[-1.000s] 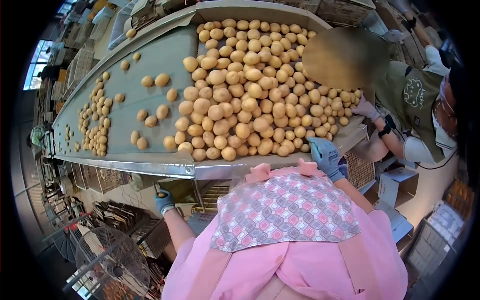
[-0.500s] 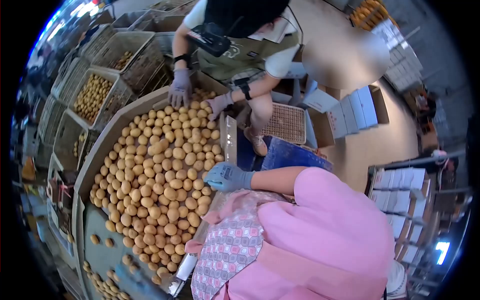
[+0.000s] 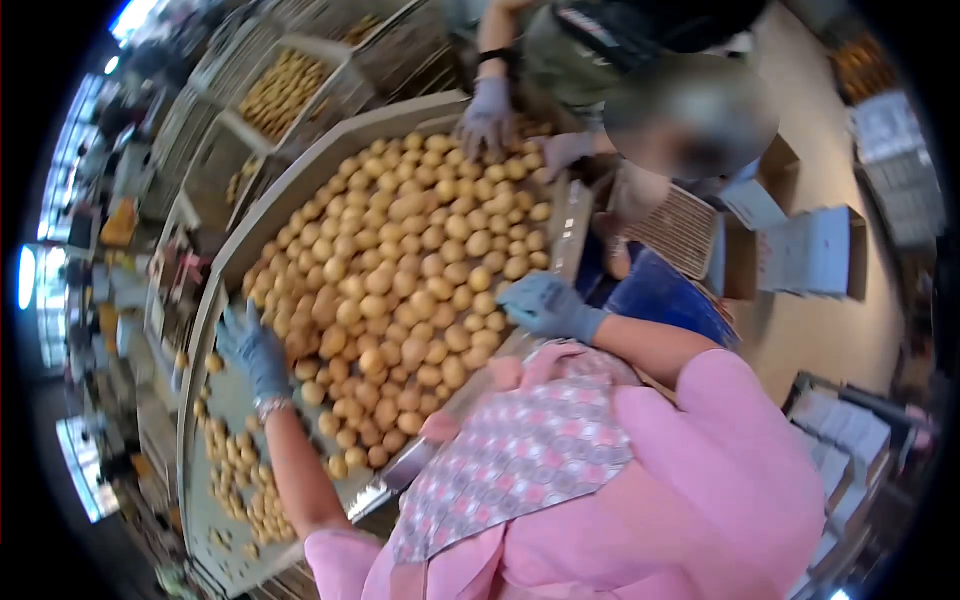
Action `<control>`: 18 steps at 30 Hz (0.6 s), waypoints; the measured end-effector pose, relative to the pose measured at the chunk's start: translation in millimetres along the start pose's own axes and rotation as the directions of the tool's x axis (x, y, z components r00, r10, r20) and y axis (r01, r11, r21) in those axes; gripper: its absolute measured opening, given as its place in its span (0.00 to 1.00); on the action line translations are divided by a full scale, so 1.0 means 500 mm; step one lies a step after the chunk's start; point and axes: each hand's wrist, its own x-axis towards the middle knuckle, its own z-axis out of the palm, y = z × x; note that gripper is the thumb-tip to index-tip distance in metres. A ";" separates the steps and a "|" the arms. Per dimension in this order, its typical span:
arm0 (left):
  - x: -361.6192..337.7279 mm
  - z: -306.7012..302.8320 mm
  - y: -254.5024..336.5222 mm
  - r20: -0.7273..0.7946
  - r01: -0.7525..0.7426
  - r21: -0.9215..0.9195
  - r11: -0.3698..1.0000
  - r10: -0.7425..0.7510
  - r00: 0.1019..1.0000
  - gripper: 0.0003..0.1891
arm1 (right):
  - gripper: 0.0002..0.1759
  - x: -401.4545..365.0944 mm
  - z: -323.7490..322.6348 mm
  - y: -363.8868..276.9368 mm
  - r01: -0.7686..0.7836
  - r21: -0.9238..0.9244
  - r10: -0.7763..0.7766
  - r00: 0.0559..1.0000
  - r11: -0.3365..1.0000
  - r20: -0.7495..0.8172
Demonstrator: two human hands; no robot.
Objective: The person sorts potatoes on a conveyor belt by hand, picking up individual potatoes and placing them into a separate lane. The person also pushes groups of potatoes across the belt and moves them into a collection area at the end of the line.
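Note:
A broad heap of round yellow-brown produce, resembling potatoes [image 3: 400, 270], covers the sorting table [image 3: 300, 172]. My left hand [image 3: 252, 348], in a blue glove, lies against the heap's left edge with its fingers spread. On the opposite side, my right hand [image 3: 548, 306], gloved in blue too, rests palm down at the heap's right edge beside the rim. Its fingers reach onto the produce, and I see nothing gripped in them. Smaller pieces of produce [image 3: 235, 455] are scattered over the green surface below my left hand.
Across the table a co-worker's gloved hands [image 3: 487, 120] touch the far end of the heap. Crates of produce [image 3: 283, 95] stand beyond the left rim. To the right are a blue bin [image 3: 665, 300], a plastic crate [image 3: 675, 235] and open cartons [image 3: 810, 250].
My left hand, a blur at the lower left before, has come up to the heap's left edge. My view has turned, shifting the table rightward. My right hand keeps its place by the rim.

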 end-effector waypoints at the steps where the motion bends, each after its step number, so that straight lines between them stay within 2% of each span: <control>1: 0.002 0.010 0.009 -0.221 -0.113 -0.333 0.936 0.040 0.975 0.28 | 0.08 0.003 0.001 -0.011 -0.008 -0.004 0.008 0.999 1.000 0.033; 2: -0.014 -0.056 0.069 -0.252 -0.233 -0.657 0.717 0.083 0.964 0.29 | 0.10 0.008 -0.005 -0.005 -0.016 -0.032 0.018 0.998 0.999 0.061; 3: -0.049 -0.114 0.121 -0.281 -0.421 -0.624 0.658 0.315 0.907 0.30 | 0.11 0.010 -0.007 -0.004 -0.030 -0.044 0.034 0.994 0.999 0.101; 4: -0.095 -0.130 0.167 -0.099 -0.481 -0.548 0.684 0.518 0.849 0.31 | 0.11 0.011 0.001 -0.001 -0.029 -0.037 0.033 0.992 0.999 0.120; 6: -0.145 -0.131 0.184 -0.101 -0.565 -0.579 0.588 0.636 0.765 0.31 | 0.11 0.002 0.012 0.014 -0.048 -0.042 0.054 0.987 0.998 0.149; 8: -0.155 -0.040 0.124 0.056 -0.402 -0.680 0.614 0.589 0.806 0.29 | 0.11 0.009 -0.003 0.007 -0.100 -0.071 0.116 0.951 0.992 0.286; 9: -0.129 -0.008 0.068 0.031 -0.433 -0.605 0.668 0.563 0.826 0.28 | 0.10 0.018 -0.004 0.004 -0.100 -0.073 0.119 0.938 0.992 0.326; 10: -0.098 0.010 0.040 0.019 -0.343 -0.655 0.673 0.468 0.883 0.26 | 0.10 0.025 -0.001 0.004 -0.096 -0.069 0.115 0.920 0.993 0.373; 11: -0.078 -0.022 0.023 -0.042 -0.398 -0.350 0.848 0.410 0.911 0.25 | 0.10 0.029 0.006 0.012 -0.127 -0.006 0.117 0.898 0.992 0.425; 13: -0.068 0.051 -0.063 0.042 -0.155 -0.319 0.935 0.177 0.983 0.25 | 0.11 0.069 0.000 0.004 -0.160 0.112 0.082 0.857 0.981 0.509; 14: -0.077 0.054 -0.078 0.015 -0.136 -0.272 0.953 0.145 0.989 0.25 | 0.11 0.086 0.000 0.003 -0.187 0.164 0.071 0.839 0.969 0.540; 15: -0.085 0.056 -0.093 -0.011 -0.113 -0.225 0.968 0.113 0.993 0.25 | 0.11 0.099 0.007 0.011 -0.082 0.119 0.006 0.845 0.989 0.535; 17: -0.120 -0.046 -0.025 -0.175 -0.289 -0.109 0.951 0.268 0.947 0.24 | 0.12 0.128 0.031 0.003 -0.103 0.205 0.014 0.918 0.973 0.396; 18: -0.151 -0.115 0.041 0.050 -0.011 -0.730 0.684 0.070 0.996 0.25 | 0.12 0.146 0.044 0.004 -0.099 0.248 0.015 0.947 0.964 0.320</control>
